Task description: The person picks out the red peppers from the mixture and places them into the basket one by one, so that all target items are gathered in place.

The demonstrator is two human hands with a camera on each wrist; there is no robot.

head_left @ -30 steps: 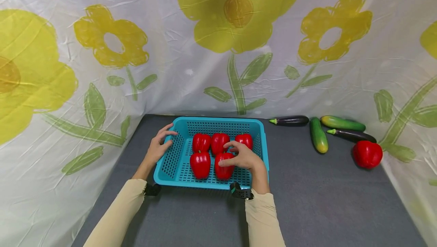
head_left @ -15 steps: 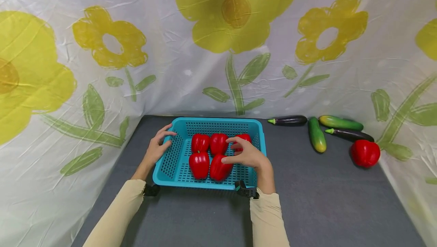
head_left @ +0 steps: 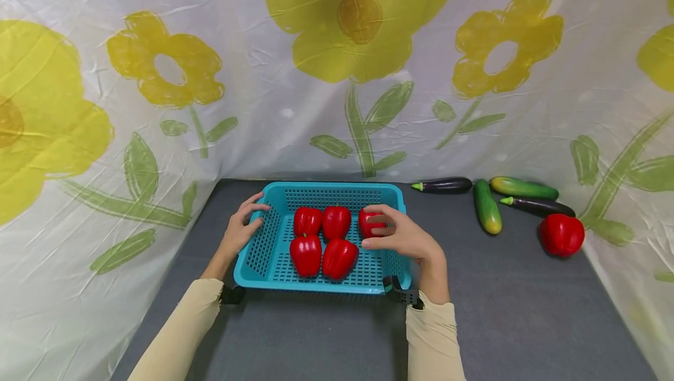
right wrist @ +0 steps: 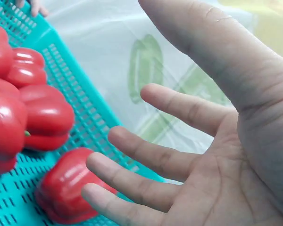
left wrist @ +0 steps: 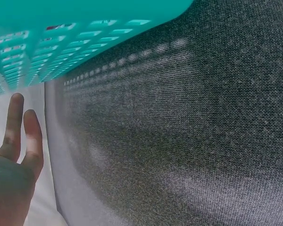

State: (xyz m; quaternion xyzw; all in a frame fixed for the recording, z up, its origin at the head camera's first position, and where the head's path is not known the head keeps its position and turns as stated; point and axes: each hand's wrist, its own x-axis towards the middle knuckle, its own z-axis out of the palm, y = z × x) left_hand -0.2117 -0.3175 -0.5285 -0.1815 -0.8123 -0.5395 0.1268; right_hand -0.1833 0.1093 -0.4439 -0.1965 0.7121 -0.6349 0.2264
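A blue perforated plastic basket (head_left: 310, 285) holds several red bell peppers, in a back row and a front row. My left hand (head_left: 242, 230) is at its left rim, fingers loosely spread; in the left wrist view the fingertips (left wrist: 17, 100) show just below the basket's side. My right hand (head_left: 404, 236) hovers over the basket's right side with fingers apart and nothing between them. It partly covers the back right bell pepper (head_left: 370, 226). The front right bell pepper (head_left: 339, 258) lies tilted beside the front left bell pepper (head_left: 306, 256).
At the back right of the dark table (head_left: 500, 305) lie an eggplant (head_left: 444, 185), a second eggplant (head_left: 542, 206), a cucumber (head_left: 488, 208), another cucumber (head_left: 526, 188) and a red bell pepper (head_left: 561, 234). A white flowered cloth (head_left: 253, 135) hangs behind and at the sides.
My right hand has let go of the front right bell pepper and moved right, away from it. That pepper has shifted left and tilted. The left hand stays at the rim.
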